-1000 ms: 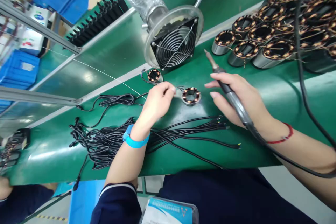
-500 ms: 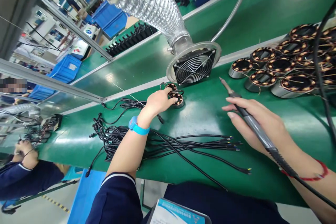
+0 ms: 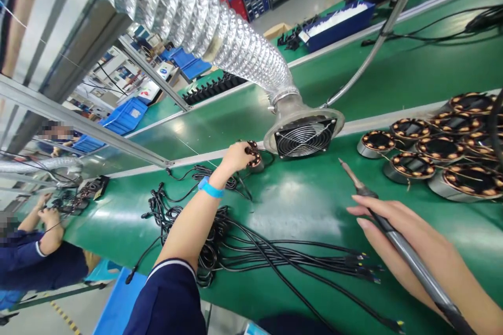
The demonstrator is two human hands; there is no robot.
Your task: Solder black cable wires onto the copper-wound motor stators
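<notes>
My left hand (image 3: 234, 158), wearing a blue wrist strap, is closed on a motor stator (image 3: 255, 158) with copper windings, just left of the fume extractor fan (image 3: 304, 138). The fingertips and part of the stator are hidden. In my right hand (image 3: 422, 241) is a soldering iron (image 3: 396, 243), gripped like a pen. Its bare tip points up and to the left over the green bench, apart from the stators. Under my left forearm lies a bundle of black cables (image 3: 271, 251), their stripped coloured ends toward the right.
Several more stators (image 3: 412, 166) stand grouped at the right. A silver flexible duct (image 3: 231, 42) rises from the fan across the upper view. Another person (image 3: 43, 251) works at the far left. A blue bin (image 3: 121, 303) sits below the bench edge.
The camera view has tilted, so the bench appears lower. My left hand now has a stator in its grasp, shifted toward the back rail. The soldering iron stays in my right hand.
</notes>
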